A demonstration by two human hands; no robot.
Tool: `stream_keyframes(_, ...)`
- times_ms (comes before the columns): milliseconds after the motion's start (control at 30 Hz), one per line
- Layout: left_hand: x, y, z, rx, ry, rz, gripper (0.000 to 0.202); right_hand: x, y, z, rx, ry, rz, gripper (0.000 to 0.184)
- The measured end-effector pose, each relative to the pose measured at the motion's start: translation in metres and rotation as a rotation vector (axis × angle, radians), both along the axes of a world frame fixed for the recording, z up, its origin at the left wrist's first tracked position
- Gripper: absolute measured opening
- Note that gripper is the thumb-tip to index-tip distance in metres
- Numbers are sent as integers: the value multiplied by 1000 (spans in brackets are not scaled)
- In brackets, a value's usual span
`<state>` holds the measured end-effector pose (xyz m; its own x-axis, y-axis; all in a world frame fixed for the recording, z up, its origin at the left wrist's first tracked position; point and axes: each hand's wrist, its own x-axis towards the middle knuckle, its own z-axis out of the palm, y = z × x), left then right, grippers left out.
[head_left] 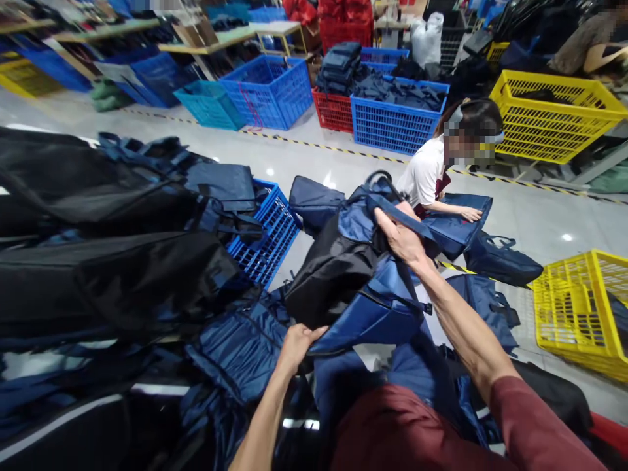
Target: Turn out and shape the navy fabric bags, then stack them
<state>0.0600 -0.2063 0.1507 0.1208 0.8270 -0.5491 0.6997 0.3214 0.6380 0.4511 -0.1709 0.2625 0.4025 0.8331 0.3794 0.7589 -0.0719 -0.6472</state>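
Note:
I hold up a navy blue bag [373, 307] with black lining in front of me. My left hand [297, 347] grips its lower edge, fingers closed on the fabric. My right hand [400, 239] is closed on the bag's top near the strap [392, 212]. More navy bags [240, 347] lie piled below and to the left.
A big heap of black and navy bags [112, 261] fills the left, over a blue crate [267, 242]. A seated person in a white shirt [424, 173] handles another bag. Yellow crates [579, 307] stand at right, blue and red crates [392, 118] behind.

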Motion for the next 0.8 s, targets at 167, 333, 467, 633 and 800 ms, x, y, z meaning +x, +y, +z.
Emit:
stream_keyframes(167, 37, -33, -16, -1, 60, -39, 55, -14, 34, -25, -190, 30, 116, 64)
stream_keyframes(333, 65, -70, -29, -10, 87, -93, 49, -4, -17, -15, -12, 44, 95, 43)
stream_keyframes(467, 81, -101, -31, -13, 80, -109, 44, -47, -106, -16, -33, 71, -17, 85)
stream_keyframes(633, 106, -143, -29, -47, -108, -229, 13, -113, -153, -90, -277, 52, -320, 95)
stream_keyframes(800, 108, -159, -4, -46, -199, -449, 36, -112, -113, -136, -330, -3, -417, 85)
